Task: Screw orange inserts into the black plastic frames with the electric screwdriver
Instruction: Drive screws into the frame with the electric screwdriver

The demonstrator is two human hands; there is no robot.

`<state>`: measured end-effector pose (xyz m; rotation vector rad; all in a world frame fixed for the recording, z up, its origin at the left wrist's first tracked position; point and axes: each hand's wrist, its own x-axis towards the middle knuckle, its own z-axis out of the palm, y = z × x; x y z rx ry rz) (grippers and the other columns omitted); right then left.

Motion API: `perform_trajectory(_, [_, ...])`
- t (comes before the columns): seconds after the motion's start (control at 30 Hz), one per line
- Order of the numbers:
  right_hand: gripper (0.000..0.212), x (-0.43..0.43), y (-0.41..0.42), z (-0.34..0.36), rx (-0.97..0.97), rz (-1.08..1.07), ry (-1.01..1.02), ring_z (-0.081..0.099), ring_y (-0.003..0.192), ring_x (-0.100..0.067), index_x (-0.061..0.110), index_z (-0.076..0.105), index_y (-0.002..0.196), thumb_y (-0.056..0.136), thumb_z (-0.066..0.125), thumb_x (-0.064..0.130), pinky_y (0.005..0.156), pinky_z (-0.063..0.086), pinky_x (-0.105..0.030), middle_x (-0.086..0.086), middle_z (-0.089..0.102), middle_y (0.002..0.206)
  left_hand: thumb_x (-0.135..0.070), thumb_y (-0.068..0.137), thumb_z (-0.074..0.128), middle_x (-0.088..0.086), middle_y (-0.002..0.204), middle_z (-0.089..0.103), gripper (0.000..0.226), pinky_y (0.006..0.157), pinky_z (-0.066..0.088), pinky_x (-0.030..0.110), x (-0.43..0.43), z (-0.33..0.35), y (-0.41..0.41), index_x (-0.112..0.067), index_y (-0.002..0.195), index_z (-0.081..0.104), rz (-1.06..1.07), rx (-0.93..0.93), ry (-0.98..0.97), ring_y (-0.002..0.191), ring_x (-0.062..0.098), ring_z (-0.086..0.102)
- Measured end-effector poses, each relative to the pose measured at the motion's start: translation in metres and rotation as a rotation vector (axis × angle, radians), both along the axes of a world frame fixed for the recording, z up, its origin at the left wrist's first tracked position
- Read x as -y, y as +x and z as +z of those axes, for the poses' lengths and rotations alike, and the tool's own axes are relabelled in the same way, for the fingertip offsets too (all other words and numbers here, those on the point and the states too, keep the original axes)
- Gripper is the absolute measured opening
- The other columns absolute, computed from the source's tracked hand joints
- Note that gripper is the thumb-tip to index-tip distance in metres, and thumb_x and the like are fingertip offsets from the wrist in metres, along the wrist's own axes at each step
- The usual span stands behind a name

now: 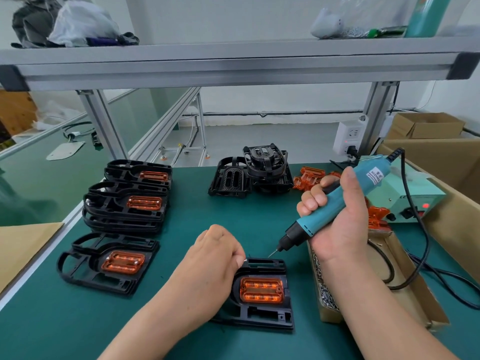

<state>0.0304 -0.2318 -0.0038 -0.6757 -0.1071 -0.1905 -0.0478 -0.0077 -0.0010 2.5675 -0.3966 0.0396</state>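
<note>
black frame (262,315) | orange ribbed insert (261,290) | teal screwdriver (335,201) | dark green mat (78,323)

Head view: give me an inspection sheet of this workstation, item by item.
Surface: green bench mat; cardboard sheet at its left edge.
Job's things: black frame with orange insert seated, nearest the person; fitted frames stacked left; empty frames and loose inserts at the back; cardboard tray of screws right.
Clutter: bags on the upper shelf.
Hands: right hand grips the electric screwdriver, bit aimed at the frame's far edge; left hand, fingers curled, at its far left corner, pinch unclear.
Cables: black cable loops over the tray.
Surroundings: aluminium shelf, power supply unit, socket, cardboard boxes.
</note>
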Motion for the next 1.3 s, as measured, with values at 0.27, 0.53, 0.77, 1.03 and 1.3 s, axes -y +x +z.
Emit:
perform_trajectory(0.27, [0.044, -0.005, -0.007, 0.013, 0.071, 0.003, 0.076, 0.045, 0.059, -0.012, 0.017, 0.061, 0.083, 0.101, 0.058, 0.058, 0.057, 0.042, -0.025, 0.004, 0.047, 0.065, -0.037, 0.109, 0.048, -0.026, 0.102, 0.053, 0.015, 0.071, 0.035, 0.014, 0.008, -0.009, -0.004, -0.044, 0.096, 0.050, -0.045, -0.030, -0.191, 0.094, -0.003, 0.047])
perform_trajectory(0.53, [0.045, -0.010, -0.014, 0.017, 0.078, 0.006, 0.059, 0.044, 0.058, -0.012, 0.017, 0.060, 0.084, 0.104, 0.053, 0.057, 0.057, 0.041, -0.025, 0.004, 0.046, 0.065, -0.041, 0.107, 0.050, -0.007, 0.095, 0.063, 0.008, 0.075, 0.049, 0.031, 0.007, -0.014, -0.003, -0.041, 0.100, 0.054, -0.061, -0.058, -0.319, 0.087, 0.015, 0.055])
perform_trajectory(0.77, [0.044, -0.010, -0.013, 0.015, 0.074, 0.002, 0.041, 0.045, 0.058, -0.012, 0.017, 0.060, 0.084, 0.101, 0.057, 0.057, 0.057, 0.042, -0.026, 0.004, 0.047, 0.064, -0.039, 0.107, 0.052, -0.007, 0.095, 0.061, 0.011, 0.072, 0.046, 0.024, 0.005, -0.015, -0.002, -0.040, 0.097, 0.056, -0.078, -0.074, -0.360, 0.082, 0.012, 0.053])
perform_trajectory(1.03, [0.043, -0.010, -0.013, 0.015, 0.074, 0.014, 0.041, 0.044, 0.056, -0.012, 0.017, 0.060, 0.084, 0.101, 0.056, 0.057, 0.056, 0.042, -0.026, 0.004, 0.046, 0.064, -0.044, 0.105, 0.051, -0.012, 0.093, 0.061, 0.010, 0.068, 0.045, 0.017, 0.003, -0.021, 0.001, -0.040, 0.098, 0.057, -0.066, -0.080, -0.348, 0.080, 0.009, 0.054])
perform_trajectory(1.3, [0.043, -0.012, -0.013, 0.014, 0.080, 0.021, 0.042, 0.045, 0.056, -0.013, 0.017, 0.060, 0.083, 0.102, 0.055, 0.056, 0.056, 0.042, -0.027, 0.004, 0.047, 0.063, -0.039, 0.106, 0.053, -0.021, 0.079, 0.058, 0.014, 0.065, 0.040, 0.013, 0.005, -0.022, 0.004, -0.038, 0.093, 0.059, -0.045, -0.096, -0.367, 0.070, 0.001, 0.050])
